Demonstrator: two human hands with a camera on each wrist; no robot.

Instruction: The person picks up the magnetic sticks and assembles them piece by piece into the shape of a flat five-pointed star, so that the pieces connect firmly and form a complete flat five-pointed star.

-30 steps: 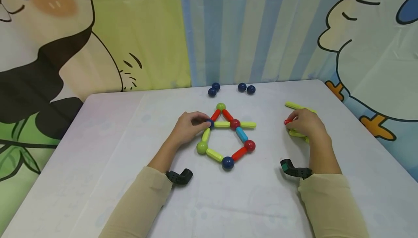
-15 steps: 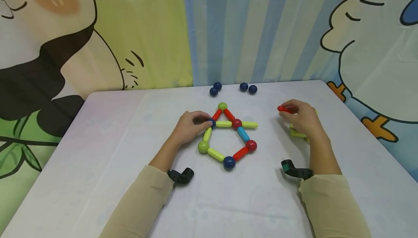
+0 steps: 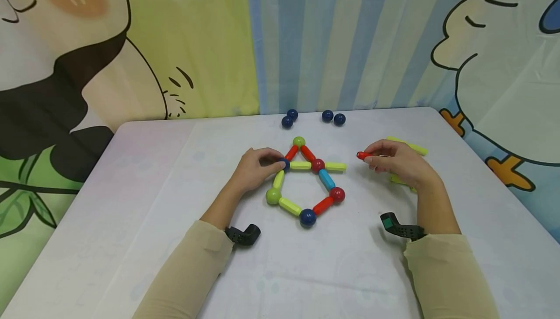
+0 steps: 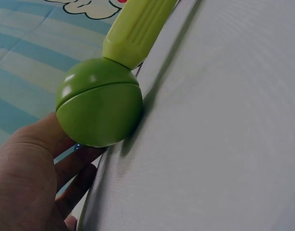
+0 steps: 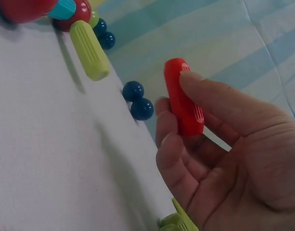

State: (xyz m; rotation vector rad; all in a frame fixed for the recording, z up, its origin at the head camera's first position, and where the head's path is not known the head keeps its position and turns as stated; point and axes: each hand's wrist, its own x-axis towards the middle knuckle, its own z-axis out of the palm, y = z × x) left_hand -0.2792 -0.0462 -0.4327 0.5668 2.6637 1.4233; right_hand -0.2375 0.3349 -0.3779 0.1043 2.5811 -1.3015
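On the white table lies a figure of coloured rods and balls. My left hand [image 3: 255,172] pinches its dark blue ball [image 3: 286,164] at the upper left corner. In the left wrist view a green ball [image 4: 100,103] with a yellow-green rod [image 4: 138,31] hides part of the fingers. Between thumb and fingers, my right hand [image 3: 400,162] holds a short red rod [image 5: 183,98] above the table, right of the figure. A yellow-green rod [image 3: 335,167] sticks out rightward from the figure's red ball [image 3: 318,165], its outer end free.
Several loose dark blue balls [image 3: 339,119] lie in two pairs along the table's back edge. Loose yellow-green rods [image 3: 407,145] lie around and behind my right hand. A patterned curtain [image 3: 306,42] hangs directly behind the table.
My right hand has lifted the red rod from beside the yellow-green rods and moved left with it, toward the figure. The left hand stays on the blue ball.
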